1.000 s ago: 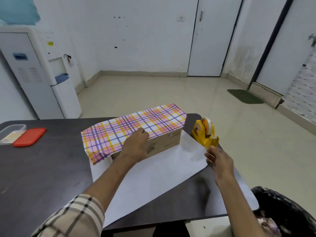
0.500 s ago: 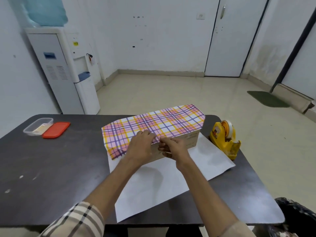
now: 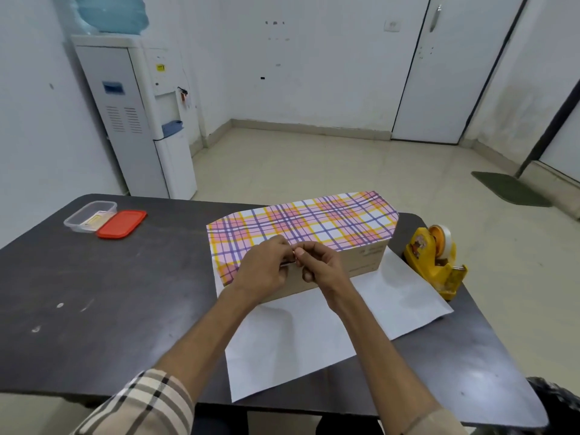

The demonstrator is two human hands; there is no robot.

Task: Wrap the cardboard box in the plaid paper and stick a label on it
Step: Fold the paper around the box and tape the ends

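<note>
A long cardboard box [image 3: 361,262] lies on the plaid paper, whose white underside [image 3: 298,334] spreads toward me. The far part of the plaid paper [image 3: 314,221] is folded over the box top and reaches its front top edge. My left hand [image 3: 263,271] rests on that edge with curled fingers. My right hand [image 3: 320,265] meets it there. Between the fingertips of both hands is a small clear strip [image 3: 293,258], apparently tape, pinched at the paper's edge. No label is in view.
A yellow tape dispenser [image 3: 436,255] stands right of the box on the dark table [image 3: 110,293]. A clear container [image 3: 89,215] and its red lid [image 3: 122,223] sit far left. A water dispenser [image 3: 135,120] stands behind; a black bag [image 3: 558,400] is at the lower right.
My right hand has come from beside the tape dispenser to the box's front top edge and joined my left hand. The left hand's fingers have curled at the paper's edge.
</note>
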